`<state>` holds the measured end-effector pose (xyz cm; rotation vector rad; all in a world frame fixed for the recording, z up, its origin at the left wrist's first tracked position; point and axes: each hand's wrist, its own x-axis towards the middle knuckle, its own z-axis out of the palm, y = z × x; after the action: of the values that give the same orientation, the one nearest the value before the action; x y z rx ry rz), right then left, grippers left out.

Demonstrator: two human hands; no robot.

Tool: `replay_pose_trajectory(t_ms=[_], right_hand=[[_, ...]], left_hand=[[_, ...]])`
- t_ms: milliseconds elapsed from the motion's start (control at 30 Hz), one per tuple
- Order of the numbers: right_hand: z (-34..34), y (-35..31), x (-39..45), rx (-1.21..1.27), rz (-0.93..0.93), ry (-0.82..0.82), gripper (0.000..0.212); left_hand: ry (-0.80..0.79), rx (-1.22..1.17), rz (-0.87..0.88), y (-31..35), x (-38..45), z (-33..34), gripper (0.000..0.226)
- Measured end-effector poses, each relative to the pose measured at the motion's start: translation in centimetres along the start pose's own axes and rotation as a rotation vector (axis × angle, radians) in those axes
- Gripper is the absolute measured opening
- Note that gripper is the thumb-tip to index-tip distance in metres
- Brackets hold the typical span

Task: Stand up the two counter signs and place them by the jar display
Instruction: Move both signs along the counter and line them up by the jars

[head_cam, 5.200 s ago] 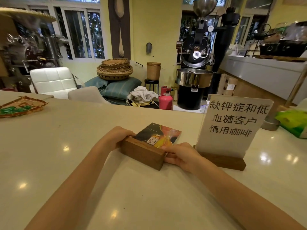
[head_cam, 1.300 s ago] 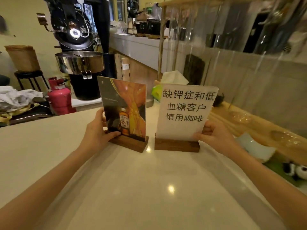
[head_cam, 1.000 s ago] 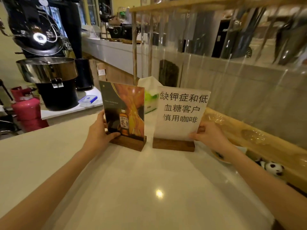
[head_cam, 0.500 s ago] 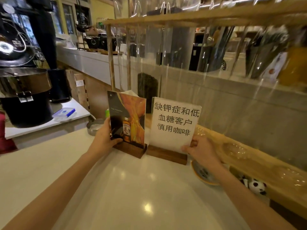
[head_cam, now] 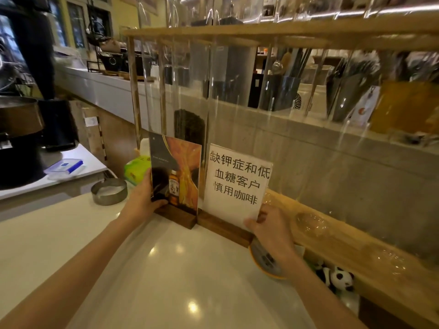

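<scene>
Two counter signs stand upright side by side on the pale counter, their wooden bases nearly touching. The picture sign shows a bottle on an orange and dark print; my left hand grips its left edge. The white text sign carries black characters; my right hand holds its lower right corner. Both stand right in front of the jar display, a wooden rack of tall clear jars, one with dark contents behind the signs.
A round metal tin and a green tissue pack sit left of the signs. A small dish and a panda toy lie by my right wrist. A wooden ledge runs along the right.
Since five seconds ago the picture sign went from lying flat to upright. Over the last second both signs slid further along the counter, up against the jar rack, and their bases closed together.
</scene>
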<state>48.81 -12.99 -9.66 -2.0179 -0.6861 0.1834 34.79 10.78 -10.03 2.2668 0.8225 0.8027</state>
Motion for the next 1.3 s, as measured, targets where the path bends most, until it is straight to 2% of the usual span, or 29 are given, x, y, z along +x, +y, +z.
replay_pose_trajectory(t_ms=[500, 633, 700, 833, 967, 1067, 1200, 1300], right_hand=[[-0.6, 0.4, 0.5, -0.014, 0.001, 0.019, 0.040], [-1.4, -0.8, 0.5, 0.012, -0.031, -0.010, 0.049], [-2.3, -2.4, 0.9, 0.062, -0.078, 0.027, 0.054], [-4.5, -7.2, 2.0, 0.182, -0.229, 0.073, 0.063], [-4.9, -11.5, 4.2, -0.047, -0.536, 0.084, 0.048], [-3.4, -14.6, 6.0, -0.250, -0.727, -0.052, 0.039], [-1.3, -16.6, 8.1, -0.423, -0.814, -0.257, 0.039], [-0.1, -17.0, 9.5, -0.565, -0.750, -0.359, 0.039]], left_hand=[[-0.013, 0.035, -0.035, 0.7, 2.0, 2.4, 0.092], [-0.019, 0.053, -0.057, 1.3, 1.3, 2.6, 0.099], [-0.011, 0.036, -0.066, 1.9, 0.7, 2.5, 0.092], [0.005, 0.076, -0.099, 3.2, -0.6, 1.9, 0.059], [-0.038, 0.078, -0.125, 4.4, -2.0, 1.7, 0.041], [-0.029, 0.076, -0.144, 4.3, -3.0, 2.1, 0.031], [0.009, -0.056, -0.192, 3.6, -3.5, 3.4, 0.018], [0.037, -0.050, -0.233, 3.2, -3.4, 4.3, 0.020]])
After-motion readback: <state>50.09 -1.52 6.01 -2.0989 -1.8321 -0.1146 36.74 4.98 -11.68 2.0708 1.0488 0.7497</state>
